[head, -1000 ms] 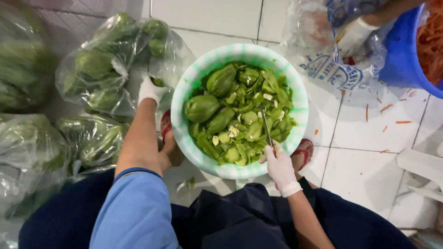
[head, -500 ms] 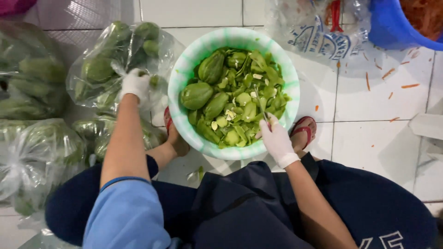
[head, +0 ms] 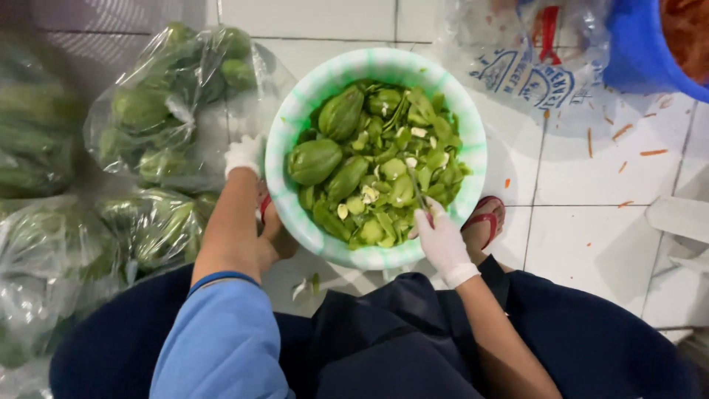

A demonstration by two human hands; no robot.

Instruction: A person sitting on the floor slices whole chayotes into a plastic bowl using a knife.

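Head view: gloved hands, right gripping knife over basin.

At frame centre a green-rimmed basin holds cut green gourds; gloved right hand grips a knife at its lower edge, gloved left hand touches bagged gourds at left.

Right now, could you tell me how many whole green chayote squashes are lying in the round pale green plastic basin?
3: one at the top, one at the left, one in the middle. Cut pieces may hide others.
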